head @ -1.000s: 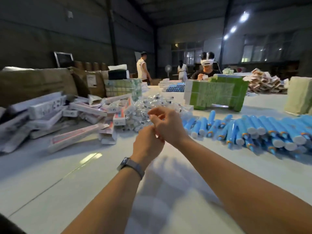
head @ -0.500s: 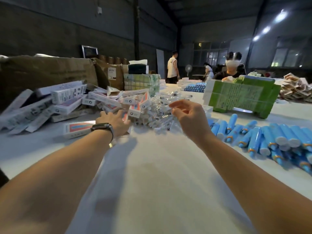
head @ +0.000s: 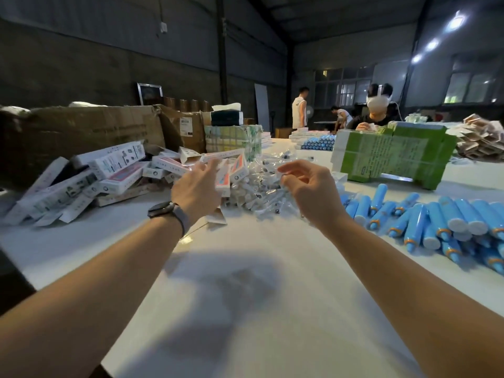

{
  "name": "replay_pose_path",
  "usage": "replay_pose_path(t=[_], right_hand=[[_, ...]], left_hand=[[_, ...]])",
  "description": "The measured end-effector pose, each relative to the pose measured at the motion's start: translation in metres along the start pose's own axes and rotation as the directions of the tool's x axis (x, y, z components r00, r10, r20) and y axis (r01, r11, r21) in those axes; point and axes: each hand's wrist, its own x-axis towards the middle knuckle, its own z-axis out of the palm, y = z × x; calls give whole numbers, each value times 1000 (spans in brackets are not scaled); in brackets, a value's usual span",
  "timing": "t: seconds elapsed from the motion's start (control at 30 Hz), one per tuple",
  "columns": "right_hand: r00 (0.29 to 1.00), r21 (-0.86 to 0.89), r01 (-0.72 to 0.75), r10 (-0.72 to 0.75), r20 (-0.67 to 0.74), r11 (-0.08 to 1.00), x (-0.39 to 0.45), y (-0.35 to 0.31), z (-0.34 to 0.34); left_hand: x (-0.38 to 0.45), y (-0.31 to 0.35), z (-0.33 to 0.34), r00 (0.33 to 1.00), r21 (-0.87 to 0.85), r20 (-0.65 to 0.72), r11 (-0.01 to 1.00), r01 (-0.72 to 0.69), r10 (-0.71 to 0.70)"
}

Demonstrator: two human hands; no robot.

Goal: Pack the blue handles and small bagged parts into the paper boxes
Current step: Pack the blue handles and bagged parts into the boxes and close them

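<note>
Head view: left hand fingers loose before paper boxes, right hand pinching bagged parts.

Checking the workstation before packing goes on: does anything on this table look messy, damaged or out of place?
Yes. The paper boxes lie in a jumbled, tilted heap at left, some with flaps open. The big cardboard carton behind them has a torn, crumpled edge. The blue handles lie loosely piled at right.

Tabletop: smooth white, I see a slight sheen.
Blue handles: glossy plastic.
Bagged parts: clear crinkly plastic.
Paper boxes: printed card.
Carton: matt brown cardboard.
</note>
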Motion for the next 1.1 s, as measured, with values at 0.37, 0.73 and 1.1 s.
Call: replay_pose_path(t=[0.37,0.73,1.1], right_hand=[[971,130,-61,89,-221,990,-3,-6,-43],[824,-942,-280,549,-138,185,-42,71,-139],[818,-950,-260,562,-121,174,-40,70,-131]], left_hand=[[-66,163,10,987,-944,-147,288,-159,62],[-106,170,16,968,-956,-64,263,-129,242],[-91,144,15,976,-903,-216,389,-184,-40]])
